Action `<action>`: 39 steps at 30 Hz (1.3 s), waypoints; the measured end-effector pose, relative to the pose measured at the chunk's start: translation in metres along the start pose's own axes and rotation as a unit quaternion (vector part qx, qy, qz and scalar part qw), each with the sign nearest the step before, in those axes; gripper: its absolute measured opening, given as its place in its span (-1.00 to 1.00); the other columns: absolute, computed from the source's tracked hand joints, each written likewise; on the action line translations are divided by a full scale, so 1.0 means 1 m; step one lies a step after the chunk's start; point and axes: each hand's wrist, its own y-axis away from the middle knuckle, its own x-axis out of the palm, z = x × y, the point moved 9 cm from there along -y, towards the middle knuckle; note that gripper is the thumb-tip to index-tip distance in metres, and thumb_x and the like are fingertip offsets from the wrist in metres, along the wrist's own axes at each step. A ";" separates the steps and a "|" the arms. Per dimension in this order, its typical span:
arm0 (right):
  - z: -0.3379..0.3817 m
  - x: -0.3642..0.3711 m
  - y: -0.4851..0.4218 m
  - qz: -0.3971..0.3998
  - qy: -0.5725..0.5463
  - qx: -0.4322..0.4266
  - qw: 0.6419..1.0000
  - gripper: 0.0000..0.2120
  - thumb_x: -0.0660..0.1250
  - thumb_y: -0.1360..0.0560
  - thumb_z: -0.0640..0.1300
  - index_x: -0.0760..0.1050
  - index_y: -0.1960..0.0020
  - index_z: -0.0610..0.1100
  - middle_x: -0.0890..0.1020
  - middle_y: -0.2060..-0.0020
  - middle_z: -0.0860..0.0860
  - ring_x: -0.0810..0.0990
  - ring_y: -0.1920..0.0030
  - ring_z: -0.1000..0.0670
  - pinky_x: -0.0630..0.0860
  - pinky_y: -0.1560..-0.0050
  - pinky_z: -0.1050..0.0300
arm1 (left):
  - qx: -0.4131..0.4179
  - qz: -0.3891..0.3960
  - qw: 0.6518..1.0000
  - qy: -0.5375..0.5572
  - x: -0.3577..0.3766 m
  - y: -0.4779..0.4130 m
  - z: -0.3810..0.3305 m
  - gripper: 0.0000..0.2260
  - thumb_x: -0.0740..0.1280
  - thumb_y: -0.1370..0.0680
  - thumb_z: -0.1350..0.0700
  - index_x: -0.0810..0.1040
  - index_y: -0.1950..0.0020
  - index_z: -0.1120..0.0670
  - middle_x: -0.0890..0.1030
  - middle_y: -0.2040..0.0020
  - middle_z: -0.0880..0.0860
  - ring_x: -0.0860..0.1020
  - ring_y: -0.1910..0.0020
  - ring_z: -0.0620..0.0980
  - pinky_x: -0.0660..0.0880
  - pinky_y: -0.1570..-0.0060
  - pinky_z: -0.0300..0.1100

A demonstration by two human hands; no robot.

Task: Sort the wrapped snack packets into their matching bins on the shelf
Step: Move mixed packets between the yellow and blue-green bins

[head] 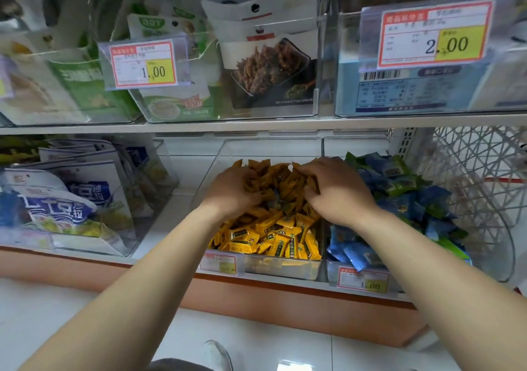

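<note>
A clear bin (pixel 281 268) on the lower shelf holds a heap of small yellow snack packets (pixel 273 236). Both my hands are inside it, toward the back. My left hand (pixel 232 189) has its fingers curled round a bunch of yellow packets. My right hand (pixel 335 188) grips another bunch opposite it. A dark bluish packet (pixel 273 196) shows between the hands. To the right, a second clear bin (pixel 358 278) is piled with blue and green packets (pixel 405 196).
Left of the yellow bin stands a clear bin of large blue-and-white bags (pixel 65 199). The upper shelf (pixel 256 125) carries bins with price tags. A white lattice basket (pixel 482 176) sits at the far right. Pale floor tiles lie below.
</note>
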 end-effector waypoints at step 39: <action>-0.069 -0.080 0.061 -0.149 0.014 0.106 0.983 -0.82 0.35 -0.48 -0.16 0.58 -0.03 0.08 0.61 -0.03 0.05 0.59 0.01 -0.06 0.39 0.16 0.14 | 0.128 0.060 0.988 0.070 0.044 0.049 -0.061 -0.67 0.35 -0.56 -0.02 0.54 -0.33 -0.06 0.60 -0.25 -0.12 0.53 -0.21 -0.18 0.39 -0.11 -0.36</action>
